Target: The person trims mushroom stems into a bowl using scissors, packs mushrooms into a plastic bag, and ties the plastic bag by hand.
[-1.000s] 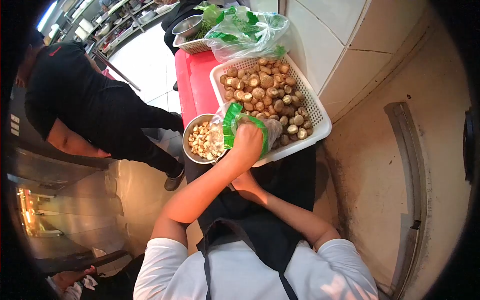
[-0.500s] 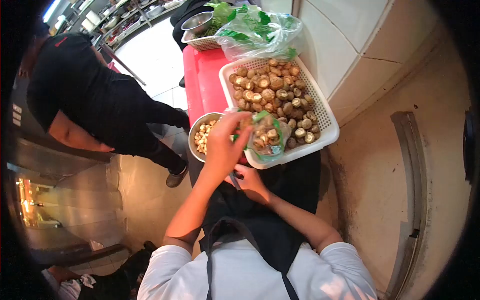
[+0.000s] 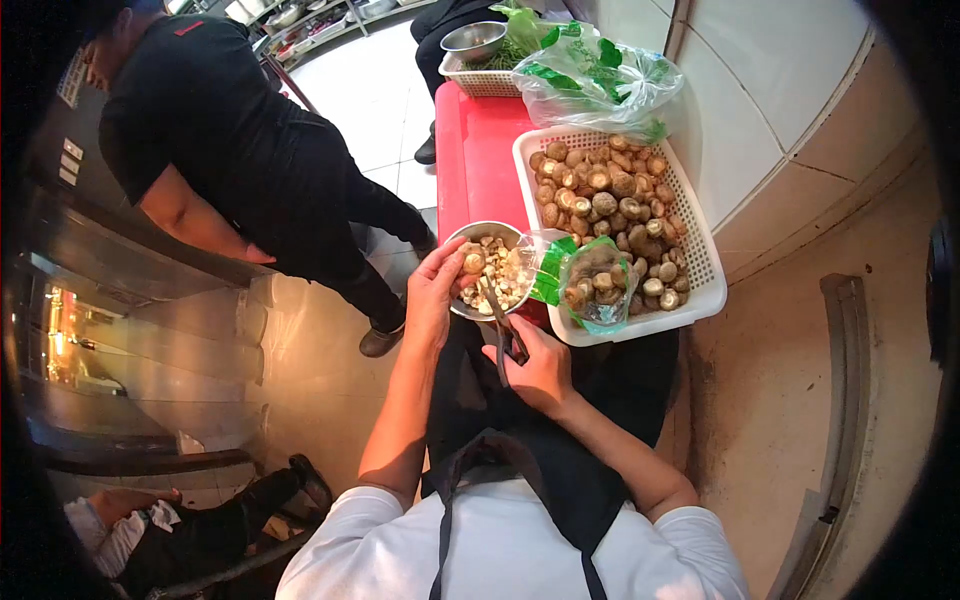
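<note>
Over the left side of a metal bowl (image 3: pixel 455 312), my left hand (image 3: pixel 436 292) pinches a mushroom (image 3: pixel 473 263) between thumb and fingers. Small pale mushroom pieces (image 3: pixel 507 275) lie in the bowl. My right hand (image 3: pixel 543 370) grips dark-handled scissors (image 3: pixel 508 343), their blades pointing up over the bowl toward the mushroom. To the right, a clear and green plastic bag (image 3: pixel 597 285) holding several mushrooms sits at the near left of a white perforated basket (image 3: pixel 705 300). Loose brown mushrooms (image 3: pixel 610 195) are heaped in that basket.
The basket stands on a red surface (image 3: pixel 480 160) beside a tiled wall (image 3: pixel 735 110). Farther back are a bag of greens (image 3: pixel 600 80) and a basket (image 3: pixel 490 82) with a small metal bowl (image 3: pixel 472 40). A person in black (image 3: pixel 240 130) stands at left; another sits lower left.
My left hand has moved from beside the plastic bag to the bowl, now with a mushroom in its fingers. My right hand has raised the scissors to the bowl. The whole view has shifted.
</note>
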### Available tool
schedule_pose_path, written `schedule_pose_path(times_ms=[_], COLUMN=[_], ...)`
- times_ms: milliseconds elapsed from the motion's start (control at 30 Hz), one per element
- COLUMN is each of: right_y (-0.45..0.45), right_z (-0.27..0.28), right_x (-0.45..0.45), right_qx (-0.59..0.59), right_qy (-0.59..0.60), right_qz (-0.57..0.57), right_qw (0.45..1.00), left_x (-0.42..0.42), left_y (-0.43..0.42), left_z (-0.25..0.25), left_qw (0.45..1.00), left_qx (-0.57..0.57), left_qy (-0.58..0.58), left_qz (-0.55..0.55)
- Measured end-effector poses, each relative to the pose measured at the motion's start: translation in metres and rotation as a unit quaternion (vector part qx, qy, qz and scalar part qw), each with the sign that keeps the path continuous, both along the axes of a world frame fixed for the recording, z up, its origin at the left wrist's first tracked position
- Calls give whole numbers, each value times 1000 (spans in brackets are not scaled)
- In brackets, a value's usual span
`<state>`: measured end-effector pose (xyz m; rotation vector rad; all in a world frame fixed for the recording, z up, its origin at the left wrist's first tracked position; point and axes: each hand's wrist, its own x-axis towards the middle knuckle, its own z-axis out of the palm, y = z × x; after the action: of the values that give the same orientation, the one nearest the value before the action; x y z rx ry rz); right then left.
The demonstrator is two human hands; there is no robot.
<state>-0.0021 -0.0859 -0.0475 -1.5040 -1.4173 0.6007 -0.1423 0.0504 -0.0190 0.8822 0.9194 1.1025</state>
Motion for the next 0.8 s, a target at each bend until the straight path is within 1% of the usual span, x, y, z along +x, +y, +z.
schedule_pose_path(times_ms=[67,133,233,333,433,500,600,700,800], right_y=[0,0,2,2,2,2,4,5,6], right_z=[2,3,-8,-9,-20,-21,-26,-32,-33], right_x=[0,0,-2,-2,0,1,1,2,0], right_qx=[-8,-15,23,19,63,62,56,52,40], right_qy=[-39,-85,-130,-166,-217,-229,-241,-238,-229], right_qz=[-5,-15,-28,-33,-36,-29,-17,-8,-1], right_qw=[999,996,991,985,973,971,969,970,973], left_x=[-2,0,0,-1,-2,-6,-10,-8,-7], left_y=[-4,-9,-14,-18,-20,-17,-9,-5,-4], left_z=[-6,-7,-11,-21,-27,-25,-36,-46,-49], left_qw=[999,998,994,990,986,982,978,979,984], left_qx=[-4,15,33,61,69,62,57,68,40], left_qy=[39,63,105,131,154,176,196,190,174], left_qz=[-6,3,10,12,-6,-31,-45,-30,-23])
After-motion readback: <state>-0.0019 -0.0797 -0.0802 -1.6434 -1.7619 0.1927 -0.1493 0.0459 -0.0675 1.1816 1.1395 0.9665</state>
